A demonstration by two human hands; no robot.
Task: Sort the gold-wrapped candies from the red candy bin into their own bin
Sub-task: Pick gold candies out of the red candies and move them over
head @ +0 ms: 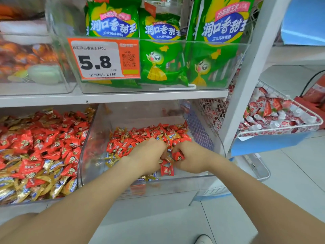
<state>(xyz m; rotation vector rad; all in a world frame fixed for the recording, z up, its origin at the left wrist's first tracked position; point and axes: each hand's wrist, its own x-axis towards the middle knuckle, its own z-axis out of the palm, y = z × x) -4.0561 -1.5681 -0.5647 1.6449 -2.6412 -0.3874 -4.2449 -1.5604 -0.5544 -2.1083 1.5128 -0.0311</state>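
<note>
Still picking through the clear bin (175, 188): near its front edge, the right hand (190, 158) pinches a red candy (178, 155). I cannot tell what the curled left hand (147, 155) holds. Next comes singling out gold candies (110, 162).

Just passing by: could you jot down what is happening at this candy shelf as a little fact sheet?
working bin: clear bin, lower shelf
contents: red candies, a few gold candies
left hand: fingers curled into the pile, grip hidden
right hand: pinches one red candy
left of bin: heap of red and gold candies
above: green snack bags, price tag 5.8
</note>
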